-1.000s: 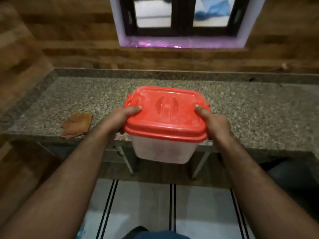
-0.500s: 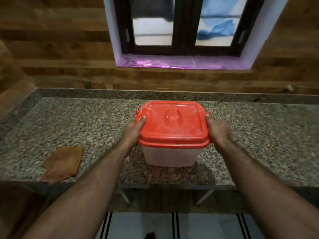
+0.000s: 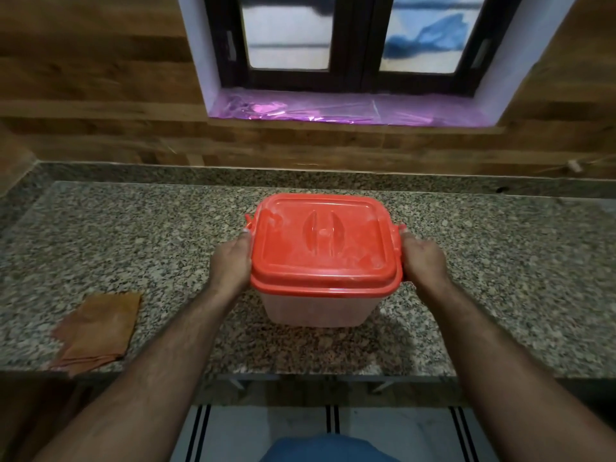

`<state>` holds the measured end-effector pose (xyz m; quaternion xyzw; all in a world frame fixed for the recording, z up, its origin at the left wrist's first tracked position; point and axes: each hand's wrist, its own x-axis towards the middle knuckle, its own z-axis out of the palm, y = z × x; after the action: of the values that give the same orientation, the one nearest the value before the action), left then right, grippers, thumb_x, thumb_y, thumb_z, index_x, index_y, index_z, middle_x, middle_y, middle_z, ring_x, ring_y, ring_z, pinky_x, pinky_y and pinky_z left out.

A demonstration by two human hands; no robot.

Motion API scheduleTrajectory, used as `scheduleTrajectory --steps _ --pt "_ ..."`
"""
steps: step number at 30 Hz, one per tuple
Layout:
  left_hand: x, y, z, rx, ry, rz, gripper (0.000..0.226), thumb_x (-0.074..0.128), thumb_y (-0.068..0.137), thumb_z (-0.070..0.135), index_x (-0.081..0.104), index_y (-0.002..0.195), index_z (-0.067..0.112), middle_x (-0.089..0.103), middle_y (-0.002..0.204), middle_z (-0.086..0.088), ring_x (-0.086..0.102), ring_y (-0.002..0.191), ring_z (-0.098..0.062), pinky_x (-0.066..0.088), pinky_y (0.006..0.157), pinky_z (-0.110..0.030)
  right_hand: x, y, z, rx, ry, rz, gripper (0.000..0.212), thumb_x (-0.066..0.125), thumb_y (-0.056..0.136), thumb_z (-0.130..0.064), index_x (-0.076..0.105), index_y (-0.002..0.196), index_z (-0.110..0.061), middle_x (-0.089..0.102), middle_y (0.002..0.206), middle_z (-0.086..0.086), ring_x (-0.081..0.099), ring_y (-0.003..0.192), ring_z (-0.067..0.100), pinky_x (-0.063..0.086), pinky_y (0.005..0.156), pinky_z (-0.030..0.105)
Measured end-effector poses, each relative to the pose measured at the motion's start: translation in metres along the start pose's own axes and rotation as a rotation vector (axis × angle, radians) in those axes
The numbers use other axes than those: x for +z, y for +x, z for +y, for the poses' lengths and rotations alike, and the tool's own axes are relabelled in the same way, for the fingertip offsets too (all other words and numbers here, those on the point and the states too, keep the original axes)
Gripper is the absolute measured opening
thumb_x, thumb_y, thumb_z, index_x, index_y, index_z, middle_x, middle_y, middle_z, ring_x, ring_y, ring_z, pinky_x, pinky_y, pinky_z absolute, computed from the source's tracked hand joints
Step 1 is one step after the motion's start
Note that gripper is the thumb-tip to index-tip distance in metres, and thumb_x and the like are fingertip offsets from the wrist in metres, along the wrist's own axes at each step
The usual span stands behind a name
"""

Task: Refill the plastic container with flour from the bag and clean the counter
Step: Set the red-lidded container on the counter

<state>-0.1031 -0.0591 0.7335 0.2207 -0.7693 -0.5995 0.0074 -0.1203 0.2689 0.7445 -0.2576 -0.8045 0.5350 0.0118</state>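
Plastic container (image 3: 320,305) with red lid (image 3: 321,241) sits mid-bench (image 3: 500,278), nearer the front edge. Left hand (image 3: 231,261) and right hand (image 3: 423,258) clamp its side latches, each grip wrapped on: likely for unlatching. Folded brown cloth (image 3: 96,331) at front-left edge, ready for wiping.

One lidded container (image 3: 320,305), one cloth (image 3: 96,331), two hands (image 3: 231,261).

home kitchen, speckled granite counter (image 3: 133,235), wood-panelled wall (image 3: 100,78), window (image 3: 353,38)
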Motion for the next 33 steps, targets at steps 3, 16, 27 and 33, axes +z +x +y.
scheduleTrajectory --steps 3,16,27,33 --pt "-0.002 -0.002 -0.003 -0.024 -0.054 0.011 0.053 0.045 0.114 0.045 0.073 0.08 0.016 0.07 0.063 0.004 0.065 0.053 -0.013 0.046 0.045 -0.021 -0.001 0.01 0.018 0.209 0.312 -0.099 0.054 0.051 0.109 -0.05 0.077 0.106 -0.003 0.078 0.109 0.026 0.078 0.086 0.035 0.065 0.082 0.06" --pt "-0.007 -0.023 -0.02 -0.154 0.068 -0.084 0.058 0.037 0.112 0.059 0.076 0.115 0.017 0.079 0.115 -0.006 0.071 0.102 -0.024 0.056 0.087 -0.042 -0.008 0.005 0.03 0.152 0.203 -0.041 0.04 0.054 0.108 -0.047 0.067 0.091 -0.013 0.068 0.085 0.007 0.062 0.08 0.023 0.05 0.068 0.032" --pt "0.015 -0.053 0.008 0.101 -0.118 -0.142 0.101 0.082 0.068 0.081 0.052 0.15 0.032 0.074 0.129 0.005 0.078 0.107 -0.018 0.066 0.086 -0.043 -0.001 -0.031 -0.031 0.043 -0.022 -0.095 0.079 0.098 0.065 -0.051 0.062 0.125 -0.015 0.074 0.109 0.005 0.076 0.087 0.026 0.067 0.076 0.047" --pt "0.009 -0.049 0.007 0.102 -0.006 -0.168 0.118 0.103 0.049 0.063 0.049 0.149 0.032 0.07 0.131 0.008 0.073 0.115 -0.018 0.064 0.095 -0.05 -0.007 -0.025 -0.036 0.119 0.048 -0.094 0.109 0.106 0.042 -0.04 0.052 0.135 -0.021 0.064 0.122 0.006 0.074 0.093 0.03 0.067 0.074 0.051"
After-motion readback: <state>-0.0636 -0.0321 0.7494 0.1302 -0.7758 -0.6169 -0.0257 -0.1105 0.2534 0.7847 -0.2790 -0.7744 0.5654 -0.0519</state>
